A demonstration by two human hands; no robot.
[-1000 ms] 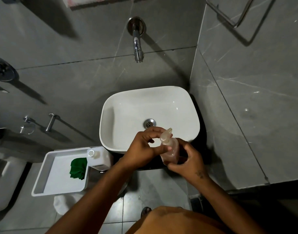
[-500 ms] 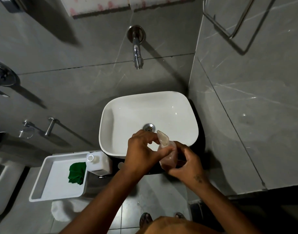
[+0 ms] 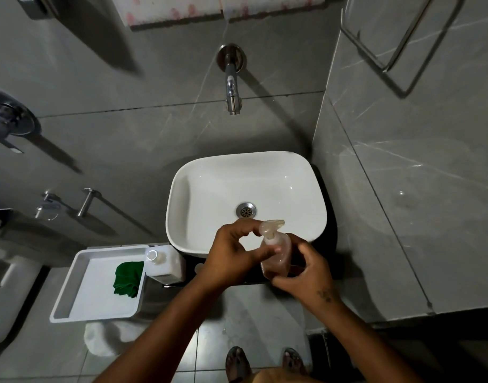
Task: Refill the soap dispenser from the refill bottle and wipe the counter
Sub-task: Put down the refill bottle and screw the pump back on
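Note:
A clear soap dispenser [image 3: 276, 251] with pinkish liquid and a pump head is held over the front rim of the white basin [image 3: 198, 189]. My right hand [image 3: 306, 272] wraps the dispenser's body from the right. My left hand [image 3: 234, 252] pinches its neck just under the pump with thumb and fingers. The white refill bottle [image 3: 165, 262] stands uncapped on the dark counter [image 3: 191, 268] to the left of the basin. A green cloth [image 3: 128, 277] lies crumpled in a white tray [image 3: 71, 302].
A chrome tap [image 3: 231, 87] juts from the grey tiled wall above the basin. A towel rail [image 3: 397, 42] hangs on the right wall. A white toilet [image 3: 5, 288] sits at far left, and my feet [image 3: 265, 363] stand on the tiled floor.
The pump head has turned from pointing left to pointing right under my left fingers. Both hands and the dispenser stay over the basin's front rim; the view has tilted slightly.

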